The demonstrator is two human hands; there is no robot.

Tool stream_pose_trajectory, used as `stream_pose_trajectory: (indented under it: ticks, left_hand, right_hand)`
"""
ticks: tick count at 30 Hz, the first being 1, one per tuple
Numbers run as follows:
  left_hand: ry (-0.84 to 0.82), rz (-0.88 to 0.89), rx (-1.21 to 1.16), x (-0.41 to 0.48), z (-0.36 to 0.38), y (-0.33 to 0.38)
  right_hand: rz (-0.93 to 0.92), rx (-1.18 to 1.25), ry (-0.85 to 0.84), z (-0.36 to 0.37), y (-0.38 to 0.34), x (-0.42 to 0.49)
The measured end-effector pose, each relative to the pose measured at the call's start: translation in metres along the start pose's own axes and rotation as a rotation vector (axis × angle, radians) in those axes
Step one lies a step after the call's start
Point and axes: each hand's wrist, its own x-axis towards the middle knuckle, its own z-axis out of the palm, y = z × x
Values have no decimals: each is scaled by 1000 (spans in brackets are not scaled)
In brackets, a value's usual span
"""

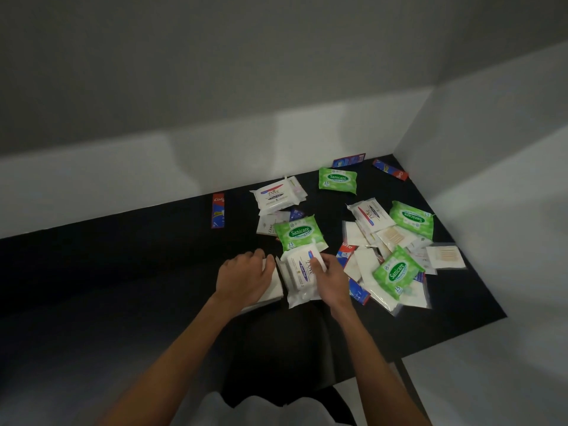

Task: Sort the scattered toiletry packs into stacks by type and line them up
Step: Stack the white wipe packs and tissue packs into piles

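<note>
Green packs point(298, 233) and white packs point(275, 196) scattered, overlapping

four green sanicare packs point(298, 232), four white dove packs point(278, 195) (one half buried), at least five colgate sachets point(218, 210), two cotton swab bags point(445, 256)

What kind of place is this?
Likely a staged indoor sorting corner: a black table against bare white walls, strewn with Sanicare packs, Dove packs and Colgate sachets.

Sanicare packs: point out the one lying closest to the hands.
The Sanicare pack just behind the Dove pack gripped by the right hand; the other three lie farther right or back.
</note>
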Motion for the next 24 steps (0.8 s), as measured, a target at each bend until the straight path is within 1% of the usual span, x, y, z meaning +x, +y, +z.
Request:
stream_pose_trajectory:
  ticks: [2,5,8,11,14,19,24]
  left_hand:
    - [-13,64,109,-1,3,0]
    - [-25,71,138,-2,3,1]
    - [41,22,46,-2,4,1]
    - [116,-67,-93,-2,5,3]
    - [144,-92,-124,-3,6,5]
    - [162,-93,-101,-3,5,6]
    - [136,-129,-171,-1,2,7]
  right_hand:
    - [2,-23,-6,7,4,1]
    - [-8,-74,-23,13,9,3]
    - [-39,-140,-17,17,11,5]
    - [-87,-233,38,21,14,7]
    - [-116,-358,83,21,22,10]
    - [-98,-325,12,17,30,14]
    - [-99,-335,-17,15,34,21]
